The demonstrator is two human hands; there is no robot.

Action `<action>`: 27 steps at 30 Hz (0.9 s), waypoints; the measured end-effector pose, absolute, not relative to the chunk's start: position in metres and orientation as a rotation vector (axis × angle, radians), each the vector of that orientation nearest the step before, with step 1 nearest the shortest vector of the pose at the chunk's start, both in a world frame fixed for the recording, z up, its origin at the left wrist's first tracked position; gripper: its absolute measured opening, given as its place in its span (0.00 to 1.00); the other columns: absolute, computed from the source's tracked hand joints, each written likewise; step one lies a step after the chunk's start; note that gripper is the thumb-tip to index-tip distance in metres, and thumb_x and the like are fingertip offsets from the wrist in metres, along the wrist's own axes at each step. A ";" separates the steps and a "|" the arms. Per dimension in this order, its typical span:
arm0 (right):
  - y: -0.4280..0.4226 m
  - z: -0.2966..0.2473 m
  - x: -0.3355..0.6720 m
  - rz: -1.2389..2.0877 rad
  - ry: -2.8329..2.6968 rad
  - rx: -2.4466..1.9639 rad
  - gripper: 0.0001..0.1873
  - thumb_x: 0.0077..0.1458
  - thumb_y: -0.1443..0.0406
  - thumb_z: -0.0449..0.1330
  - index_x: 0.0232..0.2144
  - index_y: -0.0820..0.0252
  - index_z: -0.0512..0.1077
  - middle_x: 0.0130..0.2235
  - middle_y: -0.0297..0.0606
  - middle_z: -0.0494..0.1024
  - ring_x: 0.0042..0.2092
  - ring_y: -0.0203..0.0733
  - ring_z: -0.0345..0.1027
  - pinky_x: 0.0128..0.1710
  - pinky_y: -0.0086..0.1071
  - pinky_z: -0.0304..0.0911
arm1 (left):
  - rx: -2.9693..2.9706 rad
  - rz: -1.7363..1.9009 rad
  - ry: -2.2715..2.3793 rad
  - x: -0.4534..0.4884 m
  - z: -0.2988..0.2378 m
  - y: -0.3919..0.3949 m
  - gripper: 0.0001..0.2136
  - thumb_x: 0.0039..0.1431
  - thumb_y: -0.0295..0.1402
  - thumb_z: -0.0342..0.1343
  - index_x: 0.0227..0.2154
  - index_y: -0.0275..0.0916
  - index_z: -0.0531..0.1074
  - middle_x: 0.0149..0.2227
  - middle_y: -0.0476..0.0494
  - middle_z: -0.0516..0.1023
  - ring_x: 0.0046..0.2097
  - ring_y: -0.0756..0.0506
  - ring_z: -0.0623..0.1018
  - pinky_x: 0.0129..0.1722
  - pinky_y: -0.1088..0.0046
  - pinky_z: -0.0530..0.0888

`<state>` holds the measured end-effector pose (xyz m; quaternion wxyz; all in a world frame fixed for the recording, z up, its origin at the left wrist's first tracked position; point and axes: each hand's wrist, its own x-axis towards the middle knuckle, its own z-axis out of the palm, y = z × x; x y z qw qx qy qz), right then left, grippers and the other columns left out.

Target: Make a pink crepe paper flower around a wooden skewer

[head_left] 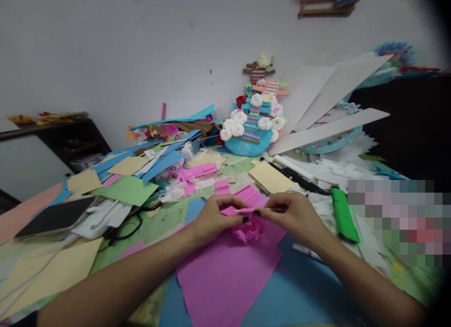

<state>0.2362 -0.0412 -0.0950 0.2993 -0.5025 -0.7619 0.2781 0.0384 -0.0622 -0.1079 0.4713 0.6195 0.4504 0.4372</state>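
Note:
In the head view, my left hand [216, 218] and my right hand [294, 214] meet over the middle of the table. Between their thumbs and fingers lies a thin pointed stick [241, 210], held level, with pink paper about it. My left hand pinches near its pale tip; my right hand grips farther along. A crumpled pink paper piece [248, 232] with folds like petals sits just below the fingertips. Beneath both hands spreads a large pink paper sheet [229, 275], on top of blue paper [299, 289]. My fingers partly hide the stick.
A blue guitar-shaped craft [243, 146] with white paper flowers leans at the wall. Left are a dark phone or tablet [54, 218], black scissors handles [128, 230] and coloured paper sheets. A green cutter [343, 214] lies right, near a white pen [306, 251] and paper scraps.

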 end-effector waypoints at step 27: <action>-0.040 -0.096 0.236 0.760 -2.223 -1.203 0.18 0.54 0.56 0.55 0.19 0.62 0.68 0.19 0.30 0.62 0.23 0.32 0.52 0.22 0.27 0.45 | 1.666 1.120 1.060 0.039 -0.106 -0.069 0.07 0.47 0.32 0.62 0.28 0.33 0.78 0.30 0.42 0.79 0.34 0.47 0.76 0.35 0.74 0.71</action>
